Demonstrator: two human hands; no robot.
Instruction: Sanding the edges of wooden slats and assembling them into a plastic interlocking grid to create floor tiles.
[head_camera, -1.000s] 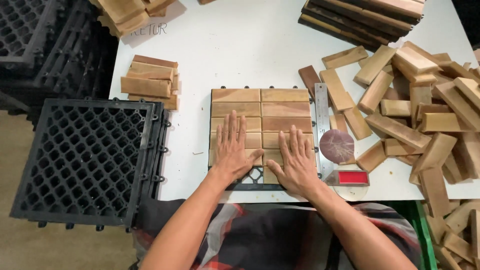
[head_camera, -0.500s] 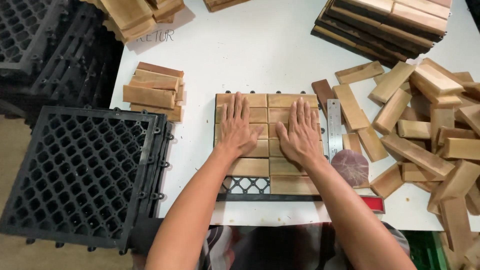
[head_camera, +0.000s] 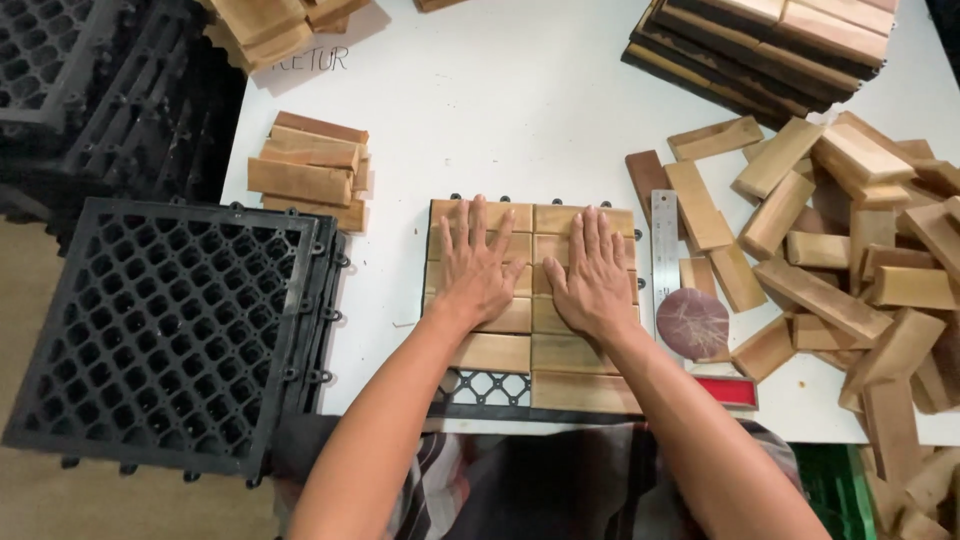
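On the wooden tile (head_camera: 560, 355) at the near middle of the white table (head_camera: 500, 120), both hands lie flat, palms down, fingers spread and gripping nothing. The left hand (head_camera: 478, 268) presses the slats on the tile's left half; the right hand (head_camera: 592, 275) presses the slats on its right half, and the two thumbs come close together over the tile's centre without clearly touching. The tile is made of short pale wooden slats seated on a black plastic grid base (head_camera: 487, 388), which shows bare at the tile's near left corner. Just right of the tile a metal ruler (head_camera: 665, 240) lies along its edge, with a round reddish disc (head_camera: 692, 322) at the ruler's near end and a small red block (head_camera: 728, 390) nearer still. Further right of the tile sprawls a loose heap of wooden slats (head_camera: 850, 260). Beyond that heap, at the table's far right, sits a stack of finished tiles (head_camera: 770, 40). Left of the tile rests a small pile of slats (head_camera: 305, 170), and further left, overhanging the table edge, a stack of empty black grid bases (head_camera: 170, 330).
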